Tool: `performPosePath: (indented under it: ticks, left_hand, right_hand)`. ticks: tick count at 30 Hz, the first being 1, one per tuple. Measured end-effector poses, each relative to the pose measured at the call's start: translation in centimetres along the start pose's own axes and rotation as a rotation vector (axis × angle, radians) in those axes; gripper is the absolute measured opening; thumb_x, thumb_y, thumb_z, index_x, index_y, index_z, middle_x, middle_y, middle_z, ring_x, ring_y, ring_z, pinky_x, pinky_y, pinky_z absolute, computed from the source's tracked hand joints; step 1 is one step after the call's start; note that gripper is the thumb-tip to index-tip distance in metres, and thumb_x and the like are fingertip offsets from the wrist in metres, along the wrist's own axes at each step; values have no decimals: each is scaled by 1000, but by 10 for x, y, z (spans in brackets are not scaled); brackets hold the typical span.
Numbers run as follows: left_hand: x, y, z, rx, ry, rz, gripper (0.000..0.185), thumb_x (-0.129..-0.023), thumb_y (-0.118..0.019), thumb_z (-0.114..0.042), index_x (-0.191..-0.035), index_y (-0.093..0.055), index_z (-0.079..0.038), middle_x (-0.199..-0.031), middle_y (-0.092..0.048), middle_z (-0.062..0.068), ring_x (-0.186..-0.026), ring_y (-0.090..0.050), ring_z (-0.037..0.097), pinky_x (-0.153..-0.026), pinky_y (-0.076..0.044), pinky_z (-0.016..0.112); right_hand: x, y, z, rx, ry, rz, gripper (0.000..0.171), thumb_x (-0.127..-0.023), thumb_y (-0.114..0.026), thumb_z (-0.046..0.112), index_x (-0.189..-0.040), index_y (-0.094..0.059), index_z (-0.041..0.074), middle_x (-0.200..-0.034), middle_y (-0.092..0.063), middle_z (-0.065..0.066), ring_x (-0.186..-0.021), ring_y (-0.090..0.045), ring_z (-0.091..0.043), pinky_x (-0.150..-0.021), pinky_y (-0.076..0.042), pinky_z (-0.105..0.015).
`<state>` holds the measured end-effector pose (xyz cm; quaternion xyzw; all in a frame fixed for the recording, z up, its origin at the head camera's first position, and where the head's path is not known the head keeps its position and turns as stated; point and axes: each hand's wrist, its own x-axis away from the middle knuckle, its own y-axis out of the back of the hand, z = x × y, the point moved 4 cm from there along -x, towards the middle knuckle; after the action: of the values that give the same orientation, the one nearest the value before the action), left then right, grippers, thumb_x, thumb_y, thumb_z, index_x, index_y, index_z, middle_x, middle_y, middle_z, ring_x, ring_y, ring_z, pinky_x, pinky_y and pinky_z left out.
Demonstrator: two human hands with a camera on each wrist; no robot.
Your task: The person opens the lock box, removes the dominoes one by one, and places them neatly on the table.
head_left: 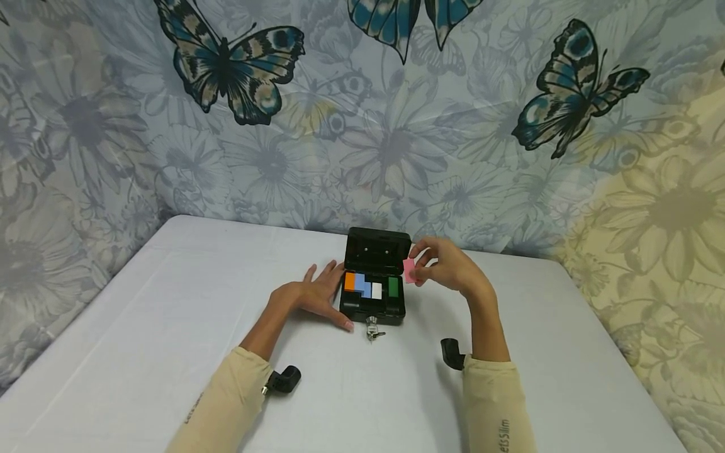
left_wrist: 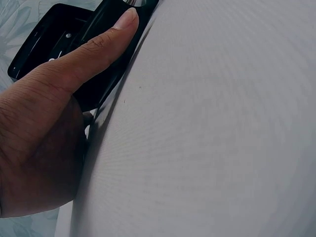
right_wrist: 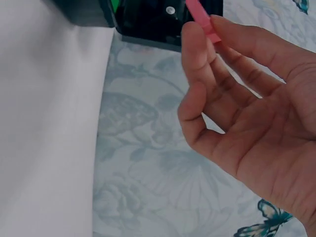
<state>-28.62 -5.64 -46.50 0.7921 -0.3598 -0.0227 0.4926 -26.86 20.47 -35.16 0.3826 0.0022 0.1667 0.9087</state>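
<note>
A small black lockable box lies with its hinged lid raised. Inside sit flat blocks: an orange one, light blue, white and green. Beside the box's right side, my right hand pinches a pink block between thumb and fingertips; the right wrist view shows the pink block in front of the lid. My left hand rests along the box's left side, fingers spread. Its thumb lies straight along the box's front corner.
A lock with keys sticks out at the box's front. The white table ends behind the box at a wall covering with flowers and butterflies. Black wrist mounts jut from both sleeves.
</note>
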Motion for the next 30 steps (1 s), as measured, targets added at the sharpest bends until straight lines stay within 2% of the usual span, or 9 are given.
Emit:
performPosePath:
  ticks: [4, 10, 17, 20, 30]
  left_hand:
    - [1, 1, -2, -32, 13, -1, 137, -78, -79, -68, -169, 4, -7, -178, 10, 14, -167, 10, 29, -132, 13, 59]
    - [1, 1, -3, -44, 15, -6, 137, -78, -79, -67, -168, 5, -6, -178, 9, 14, -167, 9, 30, -132, 10, 60]
    - [1, 0, -2, -36, 9, -6, 136, -79, -79, -65, -169, 4, -8, -178, 10, 14, -167, 10, 29, -132, 11, 60]
    - [-2, -2, 2, -33, 1, -6, 140, -76, -79, -71, -169, 5, -8, -178, 11, 13, -166, 12, 29, -131, 14, 60]
    - [-1, -1, 1, -31, 5, 3, 139, -76, -79, -69, -169, 5, -8, -178, 11, 13, -166, 13, 29, -132, 13, 59]
  right_hand:
    - [2, 3, -3, 10, -15, 8, 31, -92, -73, 6, -120, -63, 1, -96, -73, -13, -82, -77, -22, -88, -47, -35]
    - [4, 8, -12, 50, -45, 30, 31, -92, -72, 6, -121, -63, -2, -98, -75, -15, -83, -78, -27, -90, -49, -39]
    - [5, 6, -24, 86, -116, 128, 31, -90, -74, 6, -117, -63, -3, -88, -78, -14, -77, -76, -21, -77, -51, -33]
    - [2, 2, -33, 103, -152, 171, 30, -90, -74, 7, -116, -63, -3, -86, -78, -13, -75, -75, -16, -73, -52, -32]
    - [-2, -7, -53, 173, -265, 208, 28, -90, -76, 7, -114, -65, -3, -80, -77, -10, -73, -63, -16, -66, -49, -28]
